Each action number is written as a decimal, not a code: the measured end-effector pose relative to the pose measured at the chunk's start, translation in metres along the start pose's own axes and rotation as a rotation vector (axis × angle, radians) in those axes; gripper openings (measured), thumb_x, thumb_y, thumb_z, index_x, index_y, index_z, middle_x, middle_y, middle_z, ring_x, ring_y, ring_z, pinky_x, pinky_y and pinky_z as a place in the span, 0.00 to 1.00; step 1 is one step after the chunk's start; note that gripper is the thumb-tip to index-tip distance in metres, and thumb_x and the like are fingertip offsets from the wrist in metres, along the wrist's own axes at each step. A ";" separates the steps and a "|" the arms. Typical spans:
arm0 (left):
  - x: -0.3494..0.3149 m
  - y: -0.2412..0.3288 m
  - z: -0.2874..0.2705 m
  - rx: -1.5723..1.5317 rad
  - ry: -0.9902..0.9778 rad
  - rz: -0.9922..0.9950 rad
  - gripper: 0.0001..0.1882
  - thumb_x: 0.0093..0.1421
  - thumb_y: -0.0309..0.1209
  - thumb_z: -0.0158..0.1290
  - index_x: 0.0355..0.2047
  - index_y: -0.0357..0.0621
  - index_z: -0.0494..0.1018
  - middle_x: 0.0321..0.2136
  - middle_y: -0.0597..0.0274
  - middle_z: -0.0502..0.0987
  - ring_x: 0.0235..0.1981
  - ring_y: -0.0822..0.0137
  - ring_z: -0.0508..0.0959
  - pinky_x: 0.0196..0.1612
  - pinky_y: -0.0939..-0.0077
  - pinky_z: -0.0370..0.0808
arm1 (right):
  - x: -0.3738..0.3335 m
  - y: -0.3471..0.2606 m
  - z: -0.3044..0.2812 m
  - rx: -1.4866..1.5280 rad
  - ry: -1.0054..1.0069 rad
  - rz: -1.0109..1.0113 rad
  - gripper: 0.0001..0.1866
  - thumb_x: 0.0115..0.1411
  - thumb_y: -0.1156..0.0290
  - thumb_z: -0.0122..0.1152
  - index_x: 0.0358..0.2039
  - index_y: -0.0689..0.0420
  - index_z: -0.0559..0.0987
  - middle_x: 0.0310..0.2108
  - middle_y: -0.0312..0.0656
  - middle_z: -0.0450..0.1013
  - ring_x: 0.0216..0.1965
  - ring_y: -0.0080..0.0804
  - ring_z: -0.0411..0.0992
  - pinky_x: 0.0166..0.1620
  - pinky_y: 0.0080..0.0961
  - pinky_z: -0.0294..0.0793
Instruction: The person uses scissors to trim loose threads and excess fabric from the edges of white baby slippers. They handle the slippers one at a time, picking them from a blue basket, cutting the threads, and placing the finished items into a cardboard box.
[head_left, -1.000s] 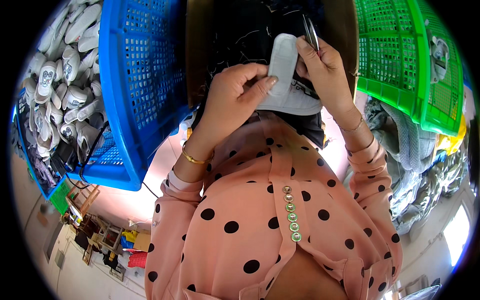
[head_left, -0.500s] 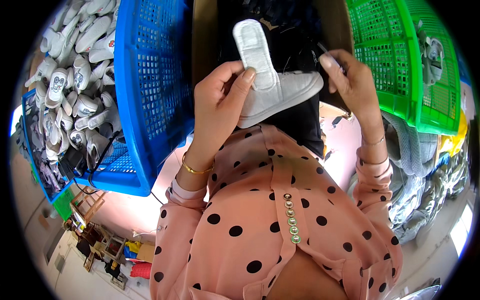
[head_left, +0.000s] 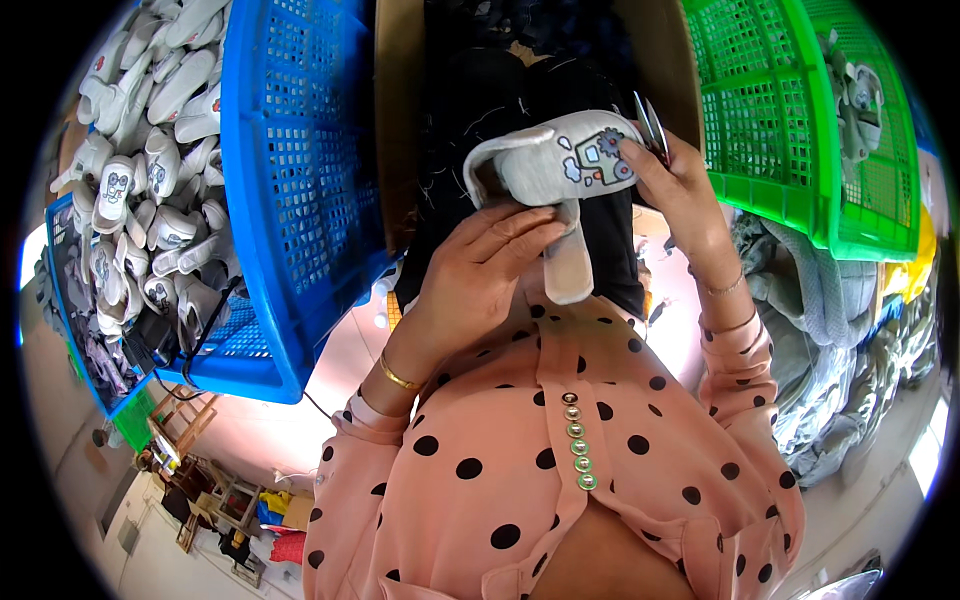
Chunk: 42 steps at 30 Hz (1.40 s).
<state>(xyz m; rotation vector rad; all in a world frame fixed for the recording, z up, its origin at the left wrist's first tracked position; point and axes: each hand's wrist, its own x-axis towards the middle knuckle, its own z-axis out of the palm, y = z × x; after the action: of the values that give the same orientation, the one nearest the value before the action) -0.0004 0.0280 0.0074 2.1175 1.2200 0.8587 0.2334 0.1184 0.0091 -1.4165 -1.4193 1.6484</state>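
A small pale-grey fabric shoe with a cartoon vehicle printed on its toe lies across the middle, above my lap. My left hand grips it from below at its opening. A long pale flap hangs from the shoe toward my body. Thin metal thread snips stick up out of my right hand, blades pointing away from me. The right thumb is at the shoe's toe; whether it presses on it I cannot tell.
At the left, a tall blue plastic basket stands beside a heap of similar grey shoes. A green basket stands at the right, with grey bundled fabric below it. Loose threads lie on my dark-clothed lap.
The shoe has been turned over, so its printed toe now faces up and its flap points toward me. My left hand has moved nearer my body; the snips' blades now show clearly.
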 end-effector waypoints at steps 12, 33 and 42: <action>-0.014 0.020 0.020 -0.795 0.167 -0.544 0.27 0.62 0.21 0.54 0.61 0.32 0.61 0.55 0.53 0.65 0.56 0.63 0.69 0.60 0.69 0.66 | -0.037 0.011 0.025 -0.288 0.016 -0.415 0.24 0.61 0.76 0.60 0.58 0.63 0.69 0.45 0.48 0.77 0.42 0.31 0.78 0.46 0.22 0.75; -0.018 0.024 0.025 -1.309 0.069 -0.752 0.21 0.63 0.20 0.51 0.57 0.35 0.64 0.54 0.56 0.69 0.54 0.69 0.71 0.58 0.74 0.70 | -0.047 0.043 0.033 -0.104 -0.037 -0.274 0.21 0.66 0.74 0.52 0.58 0.64 0.67 0.51 0.45 0.73 0.52 0.29 0.71 0.55 0.23 0.69; -0.037 0.024 0.023 -0.677 0.187 -0.565 0.14 0.62 0.22 0.54 0.49 0.36 0.73 0.45 0.57 0.77 0.48 0.68 0.76 0.51 0.75 0.73 | -0.025 0.060 0.018 0.021 -0.079 -0.102 0.21 0.68 0.65 0.54 0.56 0.65 0.71 0.46 0.41 0.76 0.48 0.23 0.71 0.54 0.21 0.69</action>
<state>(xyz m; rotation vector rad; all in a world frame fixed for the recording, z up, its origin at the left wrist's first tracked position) 0.0154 -0.0185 0.0000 1.1054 1.2861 1.0237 0.2378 0.0716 -0.0394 -1.2588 -1.4880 1.6660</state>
